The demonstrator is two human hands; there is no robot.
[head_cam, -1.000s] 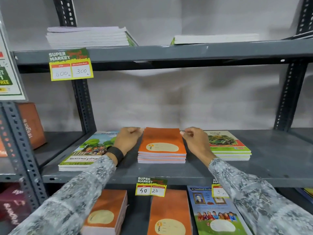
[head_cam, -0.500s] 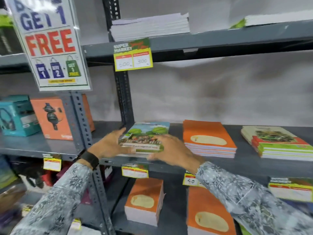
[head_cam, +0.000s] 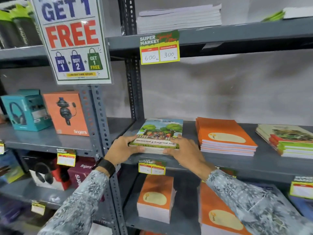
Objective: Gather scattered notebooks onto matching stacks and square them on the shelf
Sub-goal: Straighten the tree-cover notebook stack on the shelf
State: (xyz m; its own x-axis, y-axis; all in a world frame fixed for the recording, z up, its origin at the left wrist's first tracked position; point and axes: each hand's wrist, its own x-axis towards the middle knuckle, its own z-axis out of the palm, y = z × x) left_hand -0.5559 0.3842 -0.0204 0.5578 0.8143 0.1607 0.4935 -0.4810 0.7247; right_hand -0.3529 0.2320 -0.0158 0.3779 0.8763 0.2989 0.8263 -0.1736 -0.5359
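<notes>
A stack of notebooks with a tree picture on the cover [head_cam: 159,131] lies at the left end of the middle shelf [head_cam: 264,162]. My left hand [head_cam: 122,150] grips the stack's front left corner, and my right hand [head_cam: 184,150] presses against its front right corner. To the right sits a neat orange notebook stack [head_cam: 223,134]. Further right, a stack with green and red covers [head_cam: 289,139] lies fanned out unevenly.
A grey slotted upright [head_cam: 100,126] stands just left of my left hand. Headphone boxes [head_cam: 66,112] fill the left bay. More orange notebooks [head_cam: 155,197] lie on the shelf below, white stacks [head_cam: 179,17] on the shelf above. Price tags [head_cam: 151,167] hang off shelf edges.
My hands left the orange stack and moved left to the tree-cover stack, which they now hold at both front corners. The view swung left.
</notes>
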